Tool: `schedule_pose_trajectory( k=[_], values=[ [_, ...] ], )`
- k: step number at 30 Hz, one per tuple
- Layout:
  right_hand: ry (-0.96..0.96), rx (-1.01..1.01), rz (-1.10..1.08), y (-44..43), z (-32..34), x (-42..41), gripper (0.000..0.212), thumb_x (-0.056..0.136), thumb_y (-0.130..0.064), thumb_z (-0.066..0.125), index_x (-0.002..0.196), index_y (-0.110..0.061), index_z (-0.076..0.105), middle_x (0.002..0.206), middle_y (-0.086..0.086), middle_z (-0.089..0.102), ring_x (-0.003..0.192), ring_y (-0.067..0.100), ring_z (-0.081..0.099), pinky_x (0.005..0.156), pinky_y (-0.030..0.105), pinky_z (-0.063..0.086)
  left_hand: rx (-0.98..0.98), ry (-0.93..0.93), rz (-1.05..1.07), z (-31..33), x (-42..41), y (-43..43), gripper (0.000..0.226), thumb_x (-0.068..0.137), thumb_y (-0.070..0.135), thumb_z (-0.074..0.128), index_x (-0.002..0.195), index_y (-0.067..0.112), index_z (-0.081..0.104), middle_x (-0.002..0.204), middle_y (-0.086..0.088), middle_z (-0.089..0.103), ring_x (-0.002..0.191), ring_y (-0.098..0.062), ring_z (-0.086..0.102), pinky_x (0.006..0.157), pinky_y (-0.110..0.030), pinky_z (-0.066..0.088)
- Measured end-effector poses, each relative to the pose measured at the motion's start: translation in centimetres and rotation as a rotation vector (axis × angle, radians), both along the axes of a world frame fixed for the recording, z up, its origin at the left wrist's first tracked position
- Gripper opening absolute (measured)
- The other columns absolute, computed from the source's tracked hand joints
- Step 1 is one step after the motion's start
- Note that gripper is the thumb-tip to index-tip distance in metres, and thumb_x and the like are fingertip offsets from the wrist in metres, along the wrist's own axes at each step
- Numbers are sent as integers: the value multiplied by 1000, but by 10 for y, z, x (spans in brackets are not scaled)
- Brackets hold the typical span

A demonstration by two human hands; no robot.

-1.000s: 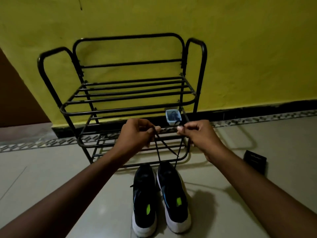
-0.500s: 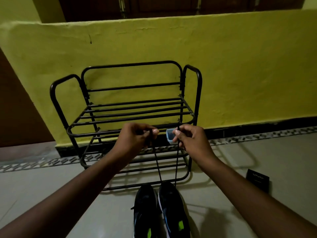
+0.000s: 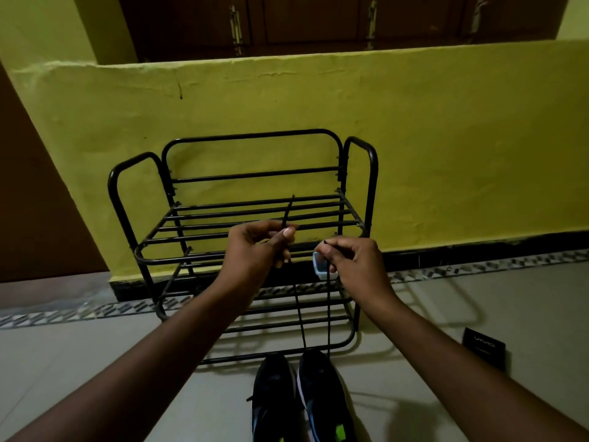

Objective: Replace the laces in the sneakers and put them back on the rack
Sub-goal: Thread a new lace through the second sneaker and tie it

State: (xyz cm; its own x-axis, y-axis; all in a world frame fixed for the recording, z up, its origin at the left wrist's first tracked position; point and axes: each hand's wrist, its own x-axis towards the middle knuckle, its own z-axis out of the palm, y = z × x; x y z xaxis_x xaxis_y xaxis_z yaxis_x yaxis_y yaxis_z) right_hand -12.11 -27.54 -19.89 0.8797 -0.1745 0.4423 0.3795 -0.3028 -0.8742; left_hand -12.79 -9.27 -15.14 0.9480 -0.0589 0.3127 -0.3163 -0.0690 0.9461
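**Lace ends pulled up level in front of the shoe rack**

In front of the shoe rack's (image 3: 178,254) top shelf, near its middle: left hand (image 3: 255,247), fingers curled, pinching one end of the black lace (image 3: 299,314) between thumb and forefinger, tip poking up above the knuckles. Just right of it, before the rack's right post: right hand (image 3: 350,260), also curled, pinching the other end close to its tip. Two taut strands dropping from these pinches past the rack's lower shelves into the toe end of the right sneaker (image 3: 325,397).

Held high and apart, probably to draw slack through the lowest eyelets and match the two lengths before crossing upward. Seemingly more spare length on the left side, so likely not yet even.

On the floor just in front of the rack's bottom rail: left sneaker (image 3: 274,400), pressed against its partner, toes toward the rack. Too dark to judge its lacing.

At the rack's right front, behind the right fingers: a small blue-and-white container (image 3: 320,271), close to the right strand and a possible snag. Resting there or hung, impossible to tell. Well right of the rack, on the floor: a black vivo box (image 3: 484,347). Behind the rack: a yellow wall (image 3: 446,138).
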Motion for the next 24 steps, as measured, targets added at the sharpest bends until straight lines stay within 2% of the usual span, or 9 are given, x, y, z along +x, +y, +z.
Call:
schedule_pose_trajectory(
  k=[3,5,8,13,17,20,24],
  values=[
    [8,7,-38,2,-2,3,16,90,-21,72,101,-11,79,96,0,75,88,11,71,77,32,59,-10,-52,19,5,0,-1,20,94,22,67,102,7,76,71,-12,67,59,-14,57,55,-25,47],
    [4,13,-45,4,-1,2,15,89,-19,73,100,-10,79,97,0,75,93,11,70,81,29,58,-16,-60,13,9,0,-2,21,94,24,67,104,7,76,70,-11,66,60,-14,57,55,-25,47],
    [-16,27,-56,5,2,-1,9,89,-13,73,96,-11,79,89,-4,74,81,2,69,67,16,54,-18,-72,19,12,0,-3,20,94,21,68,108,7,75,66,-3,67,57,-10,57,54,-23,47],
    [-26,65,-49,4,2,-2,4,89,-8,72,91,-9,76,76,-12,71,72,-4,68,64,13,54,-38,-96,26,14,1,-4,20,96,24,67,103,8,77,68,0,68,58,-12,57,54,-21,46],
    [-16,88,-61,4,-1,0,5,89,-10,73,90,-12,77,81,-9,72,76,0,69,70,23,59,-83,-103,76,14,-1,-5,23,93,24,70,108,8,76,77,-1,70,58,-13,53,50,-18,44],
    [-5,97,-73,5,-2,1,5,88,-12,75,90,-16,78,84,-7,73,76,-1,68,70,23,58,-89,-132,110,15,-2,-4,21,91,17,72,110,8,75,83,-7,74,58,-12,57,53,-21,49],
    [-9,110,-72,5,-3,2,5,85,-12,77,88,-16,78,83,-5,74,78,4,70,72,27,59,-60,-186,122,17,-5,-4,13,94,20,70,102,12,76,85,-4,76,57,-13,60,53,-21,50]
  ],
)
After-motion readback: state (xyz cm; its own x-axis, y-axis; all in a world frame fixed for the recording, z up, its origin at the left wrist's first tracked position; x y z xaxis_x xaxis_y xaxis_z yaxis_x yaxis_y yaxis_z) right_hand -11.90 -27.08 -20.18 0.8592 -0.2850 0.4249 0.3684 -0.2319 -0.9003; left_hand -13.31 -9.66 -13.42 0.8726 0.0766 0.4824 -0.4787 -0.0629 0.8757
